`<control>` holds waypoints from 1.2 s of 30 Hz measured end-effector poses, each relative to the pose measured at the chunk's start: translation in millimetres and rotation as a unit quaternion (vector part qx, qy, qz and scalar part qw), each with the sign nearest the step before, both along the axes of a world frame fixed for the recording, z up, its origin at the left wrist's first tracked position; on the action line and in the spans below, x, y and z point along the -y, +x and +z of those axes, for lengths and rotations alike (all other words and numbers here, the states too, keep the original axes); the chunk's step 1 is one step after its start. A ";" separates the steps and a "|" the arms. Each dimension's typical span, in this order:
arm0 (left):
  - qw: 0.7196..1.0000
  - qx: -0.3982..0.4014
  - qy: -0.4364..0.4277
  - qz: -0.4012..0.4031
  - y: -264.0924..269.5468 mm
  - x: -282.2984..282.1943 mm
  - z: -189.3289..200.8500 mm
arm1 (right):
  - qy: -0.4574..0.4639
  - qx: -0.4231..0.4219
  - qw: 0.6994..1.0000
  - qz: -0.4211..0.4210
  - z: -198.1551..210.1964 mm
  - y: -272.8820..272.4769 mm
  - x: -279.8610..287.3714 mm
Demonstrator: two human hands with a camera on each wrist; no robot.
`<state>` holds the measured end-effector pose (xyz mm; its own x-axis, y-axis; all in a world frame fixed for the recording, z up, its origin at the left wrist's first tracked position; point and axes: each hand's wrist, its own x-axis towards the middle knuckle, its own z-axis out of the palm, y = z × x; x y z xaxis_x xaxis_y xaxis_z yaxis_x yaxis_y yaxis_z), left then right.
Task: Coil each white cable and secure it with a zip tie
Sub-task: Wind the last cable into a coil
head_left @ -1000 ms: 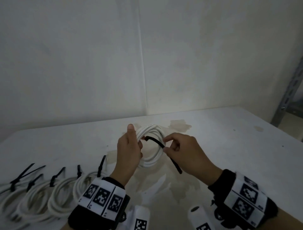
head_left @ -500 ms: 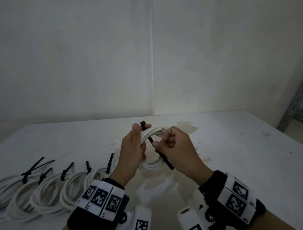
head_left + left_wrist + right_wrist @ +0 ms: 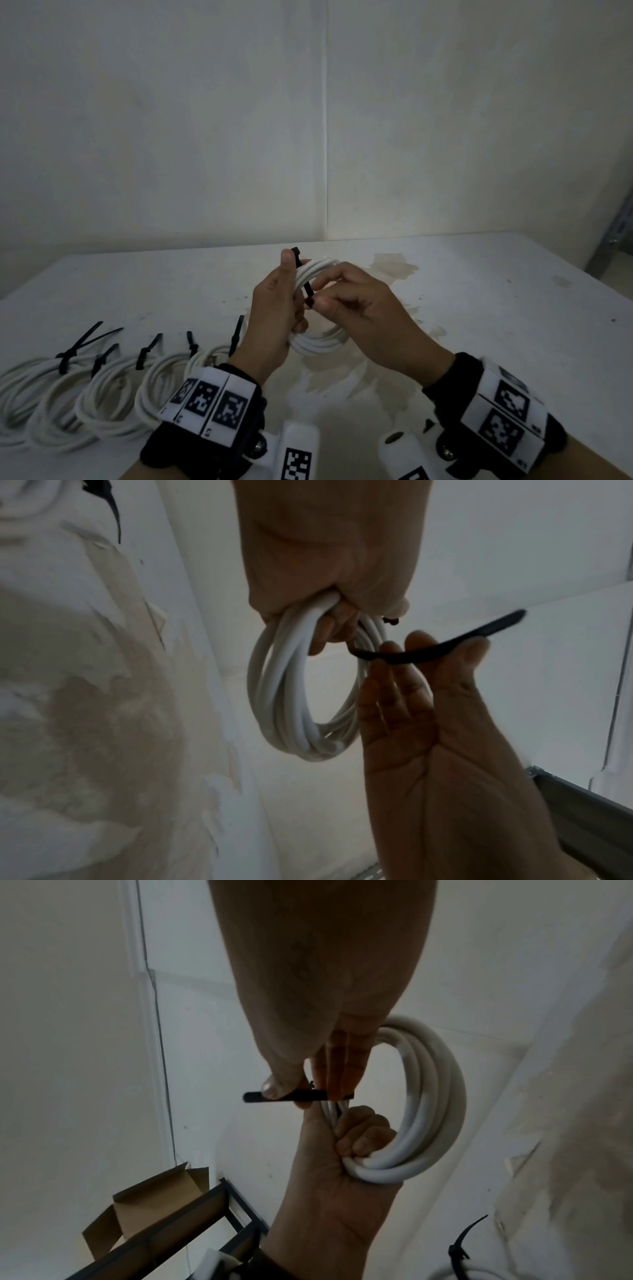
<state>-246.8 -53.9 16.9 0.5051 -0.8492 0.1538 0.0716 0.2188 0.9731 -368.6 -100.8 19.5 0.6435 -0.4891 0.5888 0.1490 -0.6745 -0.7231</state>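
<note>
A coiled white cable (image 3: 317, 342) (image 3: 284, 696) (image 3: 431, 1096) is held upright above the table. My left hand (image 3: 277, 308) (image 3: 342, 1139) grips one side of the coil, fingers curled round the strands, thumb up beside the zip tie's head. A black zip tie (image 3: 306, 281) (image 3: 428, 647) (image 3: 291, 1096) crosses the coil next to that grip. My right hand (image 3: 349, 301) (image 3: 411, 669) pinches the tie's strap between thumb and fingers, just right of the left hand. Whether the tie's tail is through its head is hidden by the fingers.
Several coiled white cables (image 3: 102, 394), each bound with a black zip tie (image 3: 147, 349), lie in a row on the white table (image 3: 479, 325) at the left. A wall stands close behind. A metal shelf frame (image 3: 178, 1231) with a cardboard box (image 3: 150, 1199) is beside the table.
The right hand slid up the zip tie and closer to the left hand. The tie's long tail, hanging below the right hand before, no longer shows; the tie stands more upright across the coil.
</note>
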 end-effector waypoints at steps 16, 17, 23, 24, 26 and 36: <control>1.000 0.008 0.018 -0.023 -4.1 -0.9 -3.4 | 0.122 -0.015 0.986 -0.117 9.1 9.5 -0.9; 1.000 0.010 0.019 -0.022 -4.4 -0.9 -3.9 | 0.122 -0.019 0.985 -0.120 9.1 9.2 -0.7; 1.000 0.019 0.013 -0.009 -5.3 0.4 -5.9 | 0.144 0.000 0.982 -0.121 11.9 9.4 -0.8; 1.000 0.022 0.011 -0.007 -5.8 0.8 -6.1 | 0.141 0.005 0.983 -0.121 12.8 9.5 -1.0; 1.000 0.022 0.008 -0.005 -6.1 0.1 -6.0 | 0.129 0.000 0.984 -0.120 14.3 9.8 -1.0; 0.998 0.059 0.002 0.023 -12.8 -1.2 -9.7 | 0.122 0.016 0.984 -0.132 5.3 8.4 -2.6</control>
<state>-259.6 -52.7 7.2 0.5215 -0.8266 0.2117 -0.0536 0.2158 0.9750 -360.1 -98.3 24.7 0.4578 -0.7662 0.4509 0.0173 -0.4994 -0.8662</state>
